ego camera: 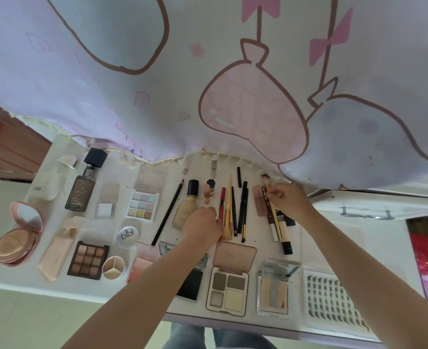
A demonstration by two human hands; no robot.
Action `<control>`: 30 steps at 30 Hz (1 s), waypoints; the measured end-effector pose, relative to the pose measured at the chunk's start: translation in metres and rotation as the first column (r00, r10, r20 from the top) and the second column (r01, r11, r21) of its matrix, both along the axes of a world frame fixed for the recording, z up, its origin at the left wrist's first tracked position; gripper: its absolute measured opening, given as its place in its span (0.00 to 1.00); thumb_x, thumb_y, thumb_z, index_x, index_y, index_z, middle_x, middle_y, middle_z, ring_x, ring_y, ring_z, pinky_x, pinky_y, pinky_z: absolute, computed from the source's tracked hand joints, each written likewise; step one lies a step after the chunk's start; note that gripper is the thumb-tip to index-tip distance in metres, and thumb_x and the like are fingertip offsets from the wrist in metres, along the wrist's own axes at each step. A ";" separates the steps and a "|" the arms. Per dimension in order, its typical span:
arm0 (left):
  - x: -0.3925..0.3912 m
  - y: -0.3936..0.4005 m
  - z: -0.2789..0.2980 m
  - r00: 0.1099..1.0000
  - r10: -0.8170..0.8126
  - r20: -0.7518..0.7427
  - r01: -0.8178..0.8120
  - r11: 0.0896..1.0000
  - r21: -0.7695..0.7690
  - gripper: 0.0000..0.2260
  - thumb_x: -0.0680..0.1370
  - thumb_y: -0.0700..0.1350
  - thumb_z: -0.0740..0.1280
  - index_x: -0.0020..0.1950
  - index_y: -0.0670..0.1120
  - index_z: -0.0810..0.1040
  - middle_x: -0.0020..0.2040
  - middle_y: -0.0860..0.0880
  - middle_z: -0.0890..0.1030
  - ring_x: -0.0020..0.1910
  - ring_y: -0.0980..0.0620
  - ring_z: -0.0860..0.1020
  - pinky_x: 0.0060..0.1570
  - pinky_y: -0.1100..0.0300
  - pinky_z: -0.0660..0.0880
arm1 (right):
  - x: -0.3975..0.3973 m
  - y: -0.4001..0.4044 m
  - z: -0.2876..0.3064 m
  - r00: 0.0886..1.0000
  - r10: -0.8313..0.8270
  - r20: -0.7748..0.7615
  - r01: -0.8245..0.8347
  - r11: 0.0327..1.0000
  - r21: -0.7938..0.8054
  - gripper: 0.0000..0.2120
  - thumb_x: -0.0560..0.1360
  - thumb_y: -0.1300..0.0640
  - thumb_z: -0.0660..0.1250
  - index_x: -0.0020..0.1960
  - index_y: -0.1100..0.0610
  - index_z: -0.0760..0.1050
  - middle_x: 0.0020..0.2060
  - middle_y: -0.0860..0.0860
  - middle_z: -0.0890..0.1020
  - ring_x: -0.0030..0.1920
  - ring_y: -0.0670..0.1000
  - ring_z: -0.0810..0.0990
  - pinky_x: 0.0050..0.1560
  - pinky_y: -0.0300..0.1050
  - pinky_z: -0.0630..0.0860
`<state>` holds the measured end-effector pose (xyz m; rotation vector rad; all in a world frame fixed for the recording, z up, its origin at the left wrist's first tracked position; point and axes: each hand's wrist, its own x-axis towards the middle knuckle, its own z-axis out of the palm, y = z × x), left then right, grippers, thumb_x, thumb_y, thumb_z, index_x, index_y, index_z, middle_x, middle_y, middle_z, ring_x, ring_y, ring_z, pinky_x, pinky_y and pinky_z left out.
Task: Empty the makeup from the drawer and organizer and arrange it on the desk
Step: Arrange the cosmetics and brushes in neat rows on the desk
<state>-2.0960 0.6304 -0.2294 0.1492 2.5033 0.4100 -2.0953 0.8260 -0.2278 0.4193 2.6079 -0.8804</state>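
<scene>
While both bare arms reached over the white desk [384, 238], the right hand [287, 200] pinched a thin yellow-handled makeup brush [273, 210] between curled fingertips, its bristle end pointing up toward the curtain hem and its handle running down past the wrist. Just beneath that grip lay a pink rectangular palette [259, 200] and a cluster of concealer and lipstick tubes [280, 230]. The left hand [202, 226] was closed knuckles-up over the lower ends of a row of pencils and brushes; whether it held one could not be told. Directly right of that hand lay a red lip pencil [222, 201], two yellow-handled brushes [229, 210] and dark eyeliner pencils [243, 207]. A beige foundation bottle [186, 207] touched the left hand's far side, with a long black pencil [168, 212] slanting beyond it. Further left stood a pastel nine-pan eyeshadow palette [142, 205], a dark UNNY bottle [80, 190] and an open pink compact [16, 235]. Nearer the person, below both hands, lay a brown four-pan palette [229, 289], a mirrored highlighter case [275, 288] and a tray of false lashes [333, 301]. A cartoon-printed curtain [233, 71] hung over the far edge.
</scene>
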 end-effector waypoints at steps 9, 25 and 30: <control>0.009 -0.006 0.019 0.961 -0.240 -0.138 0.215 0.961 -0.174 0.14 0.81 0.48 0.54 0.64 0.46 0.70 0.58 0.47 0.74 0.58 0.49 0.71 0.54 0.58 0.71 | 0.024 -0.020 -0.013 0.996 0.086 -0.030 -0.072 0.945 0.320 0.15 0.74 0.47 0.64 0.51 0.58 0.74 0.45 0.53 0.79 0.43 0.51 0.76 0.39 0.40 0.69; 0.019 -0.016 0.037 0.985 -0.113 -0.131 0.134 0.978 0.161 0.13 0.80 0.46 0.58 0.62 0.46 0.75 0.58 0.48 0.77 0.55 0.53 0.76 0.55 0.64 0.70 | 0.037 -0.014 0.018 0.946 -0.324 0.021 0.306 0.870 -0.387 0.11 0.70 0.63 0.70 0.51 0.61 0.73 0.42 0.50 0.76 0.45 0.49 0.75 0.45 0.37 0.72; 0.021 -0.006 0.054 0.980 0.133 0.148 -0.193 0.811 0.552 0.14 0.78 0.46 0.62 0.63 0.45 0.75 0.57 0.49 0.79 0.51 0.57 0.75 0.58 0.64 0.70 | 0.066 -0.014 0.052 0.972 -0.224 -0.077 0.152 0.839 -0.522 0.11 0.67 0.68 0.71 0.35 0.55 0.72 0.36 0.47 0.78 0.38 0.47 0.78 0.38 0.33 0.72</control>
